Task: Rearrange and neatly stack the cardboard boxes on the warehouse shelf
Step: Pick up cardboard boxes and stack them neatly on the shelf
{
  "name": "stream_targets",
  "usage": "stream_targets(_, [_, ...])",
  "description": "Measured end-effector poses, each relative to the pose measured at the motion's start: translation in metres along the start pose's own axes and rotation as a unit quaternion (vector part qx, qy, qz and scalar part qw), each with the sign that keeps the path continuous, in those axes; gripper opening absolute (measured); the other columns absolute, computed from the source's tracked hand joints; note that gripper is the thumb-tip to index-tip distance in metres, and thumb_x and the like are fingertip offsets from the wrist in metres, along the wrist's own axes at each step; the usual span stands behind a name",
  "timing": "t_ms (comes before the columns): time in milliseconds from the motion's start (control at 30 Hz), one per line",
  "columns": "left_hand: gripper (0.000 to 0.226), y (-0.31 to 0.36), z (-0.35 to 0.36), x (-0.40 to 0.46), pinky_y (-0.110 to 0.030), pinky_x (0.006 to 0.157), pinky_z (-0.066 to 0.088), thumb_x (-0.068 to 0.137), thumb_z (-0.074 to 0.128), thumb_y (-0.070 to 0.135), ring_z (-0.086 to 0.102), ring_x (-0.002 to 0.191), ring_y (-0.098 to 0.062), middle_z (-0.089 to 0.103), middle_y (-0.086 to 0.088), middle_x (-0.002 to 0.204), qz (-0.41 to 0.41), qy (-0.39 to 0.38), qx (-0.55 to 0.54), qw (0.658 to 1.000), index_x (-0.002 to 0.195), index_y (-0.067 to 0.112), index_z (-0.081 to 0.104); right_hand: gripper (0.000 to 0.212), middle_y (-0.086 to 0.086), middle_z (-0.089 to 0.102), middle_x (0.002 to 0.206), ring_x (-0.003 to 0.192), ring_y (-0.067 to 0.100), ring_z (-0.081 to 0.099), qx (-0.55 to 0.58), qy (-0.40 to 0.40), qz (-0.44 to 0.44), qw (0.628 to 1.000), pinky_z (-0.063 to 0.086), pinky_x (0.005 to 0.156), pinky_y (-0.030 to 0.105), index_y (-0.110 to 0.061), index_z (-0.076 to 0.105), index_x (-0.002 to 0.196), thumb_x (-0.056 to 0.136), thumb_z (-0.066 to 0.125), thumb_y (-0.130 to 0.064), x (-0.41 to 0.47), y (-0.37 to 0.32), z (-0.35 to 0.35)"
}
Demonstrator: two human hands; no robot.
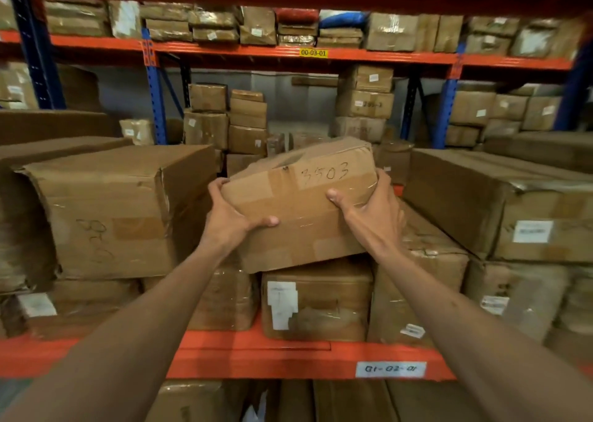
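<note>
A taped cardboard box marked 3503 (301,209) is tilted, its left side lower, over a box with a white label (317,299) on the orange shelf (256,354). My left hand (232,217) grips its left front corner, thumb across the front face. My right hand (373,209) clasps its right edge, thumb on the front. Whether the tilted box rests on the one below or hangs just above it is unclear.
A large dented box (118,213) stands close on the left and a long box (500,200) close on the right, leaving a narrow gap. More boxes fill the rack behind and the upper shelf (314,54). Blue uprights (155,100) frame the bay.
</note>
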State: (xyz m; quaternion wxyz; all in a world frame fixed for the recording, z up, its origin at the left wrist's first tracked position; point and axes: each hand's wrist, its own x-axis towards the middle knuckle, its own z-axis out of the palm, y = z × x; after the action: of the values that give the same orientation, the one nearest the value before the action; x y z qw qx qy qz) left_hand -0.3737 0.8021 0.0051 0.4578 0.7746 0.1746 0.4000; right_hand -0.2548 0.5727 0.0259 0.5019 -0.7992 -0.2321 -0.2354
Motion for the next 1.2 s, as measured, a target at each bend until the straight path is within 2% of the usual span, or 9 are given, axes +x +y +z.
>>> stream_targets(200, [0.126,-0.025,-0.048,0.001,-0.053,0.095,0.046,0.035,0.097,0.047,0.043,0.116,-0.021,0.041,-0.001,0.136,-0.009,0.022,0.038,0.999,0.134,0.044,0.020,0.097,0.001,0.050,0.142,0.126,0.025,0.051,0.061,-0.009,0.021,0.998,0.039,0.106,0.055,-0.033,0.025,0.145,0.071,0.070,-0.076,-0.036,-0.016,0.040])
stream_targets(333, [0.125,-0.030,-0.063,0.002,-0.057,0.101,0.042,0.038,0.098,0.042,0.042,0.129,-0.032,0.041,-0.001,0.139,0.016,-0.008,0.090,0.996,0.133,0.045,0.018,0.106,0.000,0.043,0.152,0.135,0.027,0.044,0.071,-0.066,0.063,0.993,0.036,0.109,0.052,-0.036,0.013,0.149,0.070,0.071,-0.077,-0.058,0.004,0.052])
stream_targets(467, [0.119,-0.025,-0.056,-0.003,-0.053,0.104,0.041,0.043,0.098,0.041,0.043,0.126,-0.025,0.042,-0.003,0.143,0.040,-0.012,0.091,0.995,0.130,0.048,0.018,0.125,0.004,0.029,0.161,0.141,0.031,0.037,0.080,-0.113,0.003,0.990,0.031,0.112,0.062,-0.048,-0.002,0.152,0.060,0.076,-0.081,-0.032,0.003,0.034])
stream_targets(533, [0.110,-0.021,-0.048,-0.006,-0.049,0.101,0.043,0.048,0.097,0.044,0.044,0.120,-0.021,0.044,0.000,0.136,0.048,-0.018,0.088,0.995,0.125,0.051,0.019,0.125,0.006,0.032,0.159,0.138,0.030,0.039,0.098,-0.139,-0.004,0.985,0.035,0.111,0.056,-0.049,0.008,0.152,0.055,0.084,-0.075,-0.005,-0.001,0.021])
stream_targets(633, [0.100,-0.013,-0.023,-0.012,-0.051,0.104,0.043,0.056,0.094,0.044,0.047,0.125,-0.028,0.045,0.002,0.135,0.071,-0.015,0.079,0.994,0.126,0.046,0.022,0.091,0.004,0.050,0.144,0.131,0.028,0.046,0.090,-0.131,0.025,0.987,0.044,0.105,0.050,-0.038,0.046,0.138,0.061,0.087,-0.064,0.018,0.011,0.000])
stream_targets(733, [0.099,-0.005,0.001,-0.016,-0.058,0.105,0.043,0.060,0.093,0.039,0.046,0.127,-0.029,0.046,-0.002,0.137,0.078,-0.010,0.067,0.995,0.131,0.040,0.024,0.061,0.002,0.061,0.132,0.123,0.024,0.053,0.114,-0.072,0.024,0.991,0.049,0.100,0.042,-0.029,0.063,0.120,0.069,0.085,-0.056,0.021,0.028,-0.014])
stream_targets(800, [0.098,-0.003,0.010,-0.012,-0.056,0.104,0.045,0.063,0.093,0.036,0.047,0.125,-0.026,0.047,0.001,0.135,0.073,-0.021,0.057,0.995,0.133,0.039,0.023,0.054,-0.001,0.064,0.127,0.121,0.020,0.054,0.104,-0.051,0.011,0.993,0.046,0.093,0.030,-0.029,0.067,0.115,0.071,0.084,-0.055,0.025,0.036,-0.022])
stream_targets(967, [0.098,-0.002,0.009,0.009,-0.056,0.106,0.043,0.067,0.091,0.029,0.044,0.125,-0.022,0.042,0.005,0.133,0.035,-0.059,0.049,0.996,0.132,0.039,0.020,0.039,-0.008,0.060,0.124,0.126,0.017,0.038,0.054,-0.071,-0.011,0.996,0.037,0.091,0.039,-0.035,0.064,0.110,0.079,0.079,-0.054,0.036,0.037,-0.019])
stream_targets(1200, [0.100,-0.006,0.011,0.007,-0.060,0.106,0.040,0.070,0.089,0.035,0.040,0.132,-0.030,0.037,-0.006,0.146,0.024,-0.064,0.085,0.994,0.137,0.042,0.015,0.033,-0.008,0.059,0.118,0.117,0.019,0.041,0.043,-0.057,-0.018,0.997,0.042,0.087,0.043,-0.043,0.056,0.109,0.084,0.069,-0.061,0.028,0.044,-0.008])
